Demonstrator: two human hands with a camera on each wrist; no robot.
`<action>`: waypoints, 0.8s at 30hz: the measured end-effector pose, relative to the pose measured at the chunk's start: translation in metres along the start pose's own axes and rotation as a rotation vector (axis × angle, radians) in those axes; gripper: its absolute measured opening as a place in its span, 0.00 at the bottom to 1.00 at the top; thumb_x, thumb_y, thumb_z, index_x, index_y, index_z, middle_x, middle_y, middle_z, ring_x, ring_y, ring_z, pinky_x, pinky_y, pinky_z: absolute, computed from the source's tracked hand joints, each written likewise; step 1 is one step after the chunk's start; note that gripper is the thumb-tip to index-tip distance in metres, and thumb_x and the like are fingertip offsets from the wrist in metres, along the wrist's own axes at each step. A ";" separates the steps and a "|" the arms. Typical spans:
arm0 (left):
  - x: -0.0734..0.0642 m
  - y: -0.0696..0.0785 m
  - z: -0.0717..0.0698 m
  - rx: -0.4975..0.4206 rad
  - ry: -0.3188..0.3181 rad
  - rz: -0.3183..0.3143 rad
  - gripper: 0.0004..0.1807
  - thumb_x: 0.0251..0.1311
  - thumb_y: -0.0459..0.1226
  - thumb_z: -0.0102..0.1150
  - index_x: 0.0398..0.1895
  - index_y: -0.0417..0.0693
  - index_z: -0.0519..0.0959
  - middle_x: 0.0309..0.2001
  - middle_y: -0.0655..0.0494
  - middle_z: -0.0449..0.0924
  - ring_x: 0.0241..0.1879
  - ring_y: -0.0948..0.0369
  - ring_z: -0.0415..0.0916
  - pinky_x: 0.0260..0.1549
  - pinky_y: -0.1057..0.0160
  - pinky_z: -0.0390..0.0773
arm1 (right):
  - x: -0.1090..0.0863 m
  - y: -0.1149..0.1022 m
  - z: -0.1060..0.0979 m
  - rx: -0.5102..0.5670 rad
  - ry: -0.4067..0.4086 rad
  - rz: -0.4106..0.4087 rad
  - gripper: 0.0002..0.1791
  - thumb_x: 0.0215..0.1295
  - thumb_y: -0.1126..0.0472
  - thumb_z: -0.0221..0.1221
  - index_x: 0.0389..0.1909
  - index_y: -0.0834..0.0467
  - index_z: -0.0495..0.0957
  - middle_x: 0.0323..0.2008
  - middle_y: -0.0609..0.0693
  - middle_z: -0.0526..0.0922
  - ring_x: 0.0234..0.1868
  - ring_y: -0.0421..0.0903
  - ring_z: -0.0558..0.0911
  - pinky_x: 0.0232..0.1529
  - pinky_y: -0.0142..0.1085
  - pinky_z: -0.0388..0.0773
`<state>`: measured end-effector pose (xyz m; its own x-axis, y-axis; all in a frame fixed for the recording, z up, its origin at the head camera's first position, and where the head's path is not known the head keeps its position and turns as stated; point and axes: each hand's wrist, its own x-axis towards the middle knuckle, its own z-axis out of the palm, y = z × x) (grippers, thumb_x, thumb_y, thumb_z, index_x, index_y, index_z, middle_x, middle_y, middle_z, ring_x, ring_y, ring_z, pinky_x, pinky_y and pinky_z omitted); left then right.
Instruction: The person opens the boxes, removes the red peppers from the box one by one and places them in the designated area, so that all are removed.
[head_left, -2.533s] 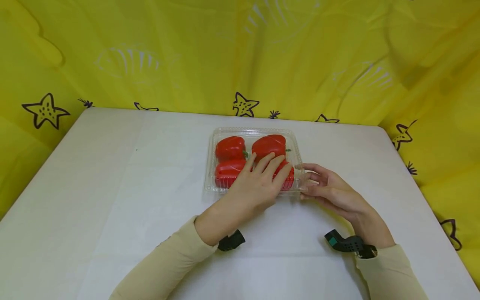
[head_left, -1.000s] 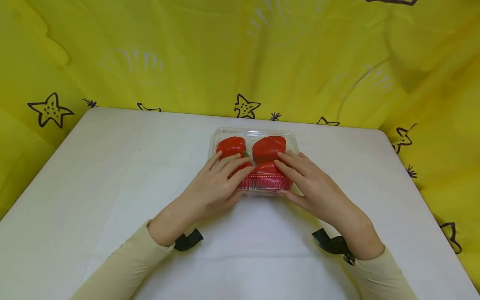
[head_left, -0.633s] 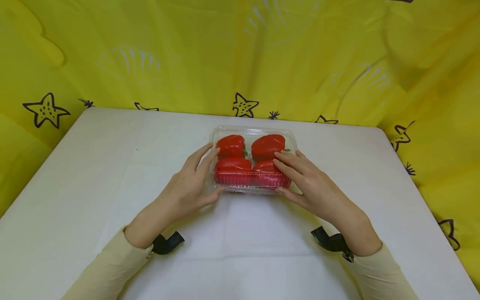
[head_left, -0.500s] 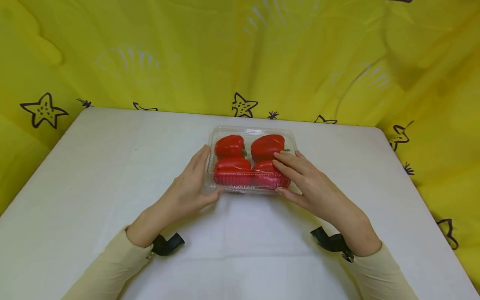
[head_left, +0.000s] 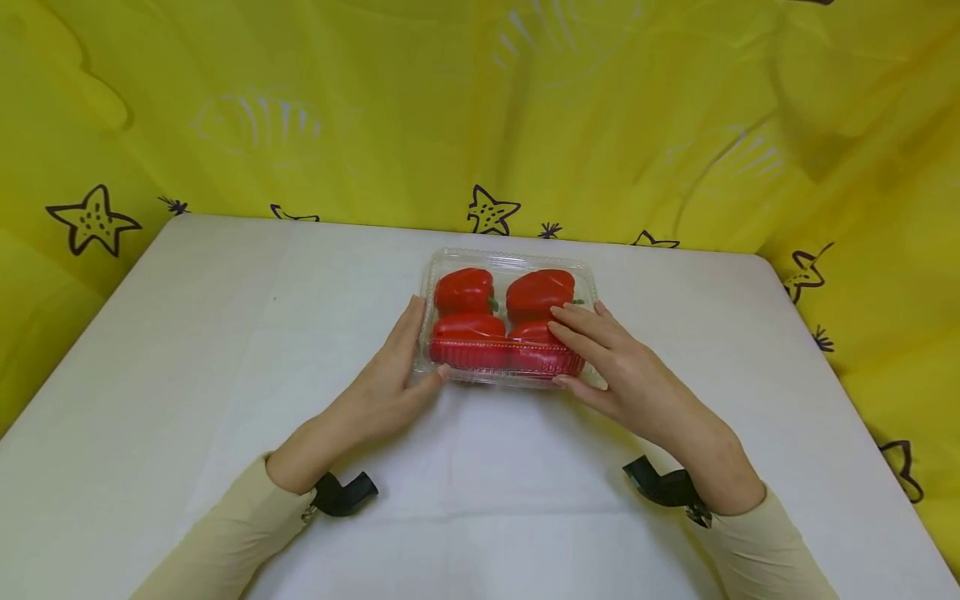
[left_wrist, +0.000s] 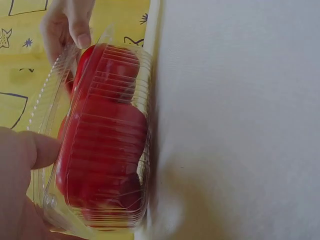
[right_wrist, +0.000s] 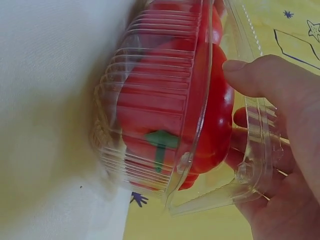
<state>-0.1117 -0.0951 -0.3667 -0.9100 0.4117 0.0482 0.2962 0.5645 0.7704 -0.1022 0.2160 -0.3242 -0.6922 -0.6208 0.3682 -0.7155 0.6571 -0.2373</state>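
A clear plastic clamshell container [head_left: 480,382] stands on the table with several red bell peppers [head_left: 540,293] inside. In the right wrist view its lid [right_wrist: 200,201] stands apart from the ribbed tub [right_wrist: 106,146], with a gap between their rims. My left hand [head_left: 378,396] holds the lid at the left edge, thumb at the near left corner. My right hand [head_left: 626,375] holds it on the right, fingers spread over the top and thumb [right_wrist: 245,70] at the front rim. The left thumb [left_wrist: 44,150] overlaps a pepper in the left wrist view.
A white-covered table [head_left: 150,367] surrounds the container. A yellow curtain [head_left: 375,108] with drawn stars hangs along the back and sides. Black straps with curved mounts sit on both wrists, near the table top.
My left hand has gone from the top of the container to its left edge. The right hand has moved from beside the right edge onto the near right part. The container has barely moved.
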 end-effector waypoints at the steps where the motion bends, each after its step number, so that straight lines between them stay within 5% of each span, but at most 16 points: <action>1: 0.000 0.000 0.001 0.002 0.007 0.001 0.48 0.69 0.45 0.52 0.80 0.51 0.32 0.81 0.57 0.29 0.81 0.55 0.33 0.77 0.46 0.47 | 0.000 0.000 0.000 0.008 0.002 0.002 0.37 0.51 0.64 0.74 0.64 0.66 0.73 0.67 0.60 0.72 0.69 0.58 0.70 0.75 0.51 0.55; 15: 0.002 0.002 0.007 -0.049 0.056 0.035 0.41 0.71 0.34 0.42 0.80 0.47 0.34 0.81 0.58 0.28 0.80 0.60 0.31 0.78 0.50 0.44 | 0.000 0.002 0.000 0.089 0.007 0.043 0.35 0.53 0.64 0.73 0.63 0.64 0.75 0.67 0.60 0.73 0.69 0.58 0.70 0.76 0.52 0.53; 24: 0.000 0.001 0.003 0.090 0.078 0.076 0.40 0.72 0.34 0.42 0.80 0.46 0.36 0.81 0.50 0.33 0.80 0.53 0.38 0.76 0.47 0.50 | 0.001 0.001 -0.001 0.088 0.019 0.046 0.34 0.53 0.64 0.73 0.63 0.65 0.75 0.66 0.60 0.74 0.68 0.59 0.72 0.77 0.51 0.53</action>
<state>-0.1104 -0.0925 -0.3679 -0.9029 0.4004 0.1564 0.3867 0.5974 0.7025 -0.1037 0.2167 -0.3236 -0.7233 -0.5820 0.3717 -0.6890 0.6442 -0.3321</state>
